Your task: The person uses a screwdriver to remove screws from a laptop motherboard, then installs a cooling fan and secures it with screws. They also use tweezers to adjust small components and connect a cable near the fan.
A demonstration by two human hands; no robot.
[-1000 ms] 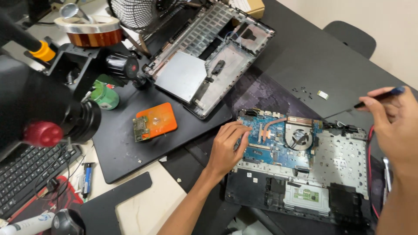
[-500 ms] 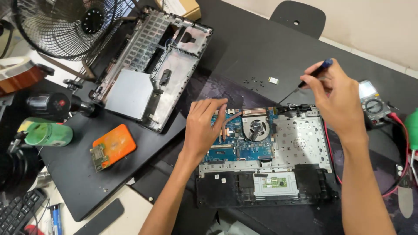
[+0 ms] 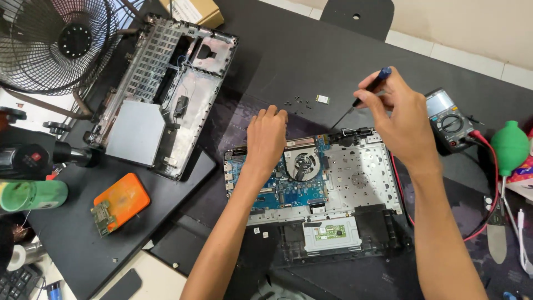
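An opened laptop base lies on the dark desk, its blue circuit board and round cooling fan exposed. My left hand rests flat on the board's upper left, fingers pointing to the far edge. My right hand holds a thin blue-handled screwdriver, whose tip points down at the top edge of the base near the hinge. Several small black screws and a tiny chip lie on the desk just beyond.
The laptop's removed bottom cover lies at the upper left beside a fan. An orange pad with a small board, a multimeter with red leads, a green air blower and a cardboard box surround the work.
The view has swung left to centre on the laptop base. My left hand slid up the board toward its far edge, and my right hand brought the screwdriver down toward the hinge.
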